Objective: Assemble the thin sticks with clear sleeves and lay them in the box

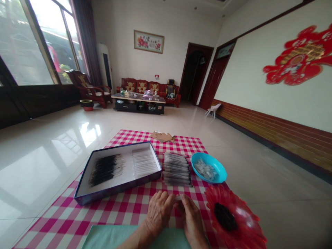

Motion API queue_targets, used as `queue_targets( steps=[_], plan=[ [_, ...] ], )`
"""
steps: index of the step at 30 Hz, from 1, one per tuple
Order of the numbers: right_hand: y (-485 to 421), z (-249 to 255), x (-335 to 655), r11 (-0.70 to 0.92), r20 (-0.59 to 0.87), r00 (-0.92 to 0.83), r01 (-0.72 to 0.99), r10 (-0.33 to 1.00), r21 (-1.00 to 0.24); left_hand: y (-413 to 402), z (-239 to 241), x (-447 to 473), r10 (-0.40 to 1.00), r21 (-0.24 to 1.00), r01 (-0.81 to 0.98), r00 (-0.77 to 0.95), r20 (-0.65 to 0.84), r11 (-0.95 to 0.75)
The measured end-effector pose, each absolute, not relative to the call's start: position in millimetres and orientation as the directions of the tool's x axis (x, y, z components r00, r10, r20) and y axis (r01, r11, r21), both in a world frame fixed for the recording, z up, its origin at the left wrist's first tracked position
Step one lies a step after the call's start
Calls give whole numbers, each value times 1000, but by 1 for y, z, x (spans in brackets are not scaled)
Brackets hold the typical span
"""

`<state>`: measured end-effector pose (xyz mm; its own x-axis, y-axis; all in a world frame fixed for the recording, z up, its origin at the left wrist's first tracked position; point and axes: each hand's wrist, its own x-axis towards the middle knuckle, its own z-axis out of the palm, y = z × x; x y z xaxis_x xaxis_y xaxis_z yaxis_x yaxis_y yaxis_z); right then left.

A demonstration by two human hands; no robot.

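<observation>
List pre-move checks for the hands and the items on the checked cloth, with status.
Left hand and right hand in view: ok.
Small clear piece gripped between them: cannot tell, fingers partly hide it.
Blue bowl on the checked cloth holding clear pieces: ok.
Stack of slim packets apart from the bowl: ok.
Open box with black-tipped rows apart from pale rows: ok.
Dark contents of the red flower-shaped dish identified: cannot tell.
</observation>
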<state>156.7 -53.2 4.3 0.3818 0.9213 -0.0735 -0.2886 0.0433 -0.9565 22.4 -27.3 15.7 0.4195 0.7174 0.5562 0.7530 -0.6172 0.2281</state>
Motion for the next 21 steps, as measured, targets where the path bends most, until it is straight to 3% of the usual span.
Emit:
queue_targets(
  steps=[5, 7, 10, 12, 14, 16, 18, 19, 21],
  plan=[
    [-53, 12, 161, -12, -73, 357, -171, 931, -985, -26, 16, 17, 752, 290, 725, 460, 472, -625],
    [-52, 18, 163, -16, -53, 338, -112, 939, -994, -25, 22, 16, 806, 414, 698, 440, 396, -584],
    [-52, 27, 165, 2, -6, 289, -27, 957, -1000, -20, 32, 14, 873, 698, 555, 436, 220, -453],
    [-53, 31, 167, 18, 18, 260, 0, 965, -1000, -15, 34, 13, 874, 875, 387, 479, 79, -291],
    [-54, 32, 168, 26, 28, 226, 10, 974, -1000, -10, 32, 11, 833, 973, 229, 542, -114, -15],
    [-54, 29, 169, 32, 30, 180, -10, 983, -999, -7, 28, 10, 714, 943, 146, 621, -323, 300],
    [-52, 23, 168, 31, 18, 146, -88, 989, -996, -6, 25, 11, 625, 886, 132, 663, -412, 444],
    [-51, 21, 167, 28, 7, 139, -149, 990, -989, -6, 25, 12, 648, 901, 132, 653, -392, 413],
    [-48, 16, 165, 18, -26, 147, -286, 989, -958, -9, 29, 16, 793, 971, 167, 561, -236, 171]
  ],
)
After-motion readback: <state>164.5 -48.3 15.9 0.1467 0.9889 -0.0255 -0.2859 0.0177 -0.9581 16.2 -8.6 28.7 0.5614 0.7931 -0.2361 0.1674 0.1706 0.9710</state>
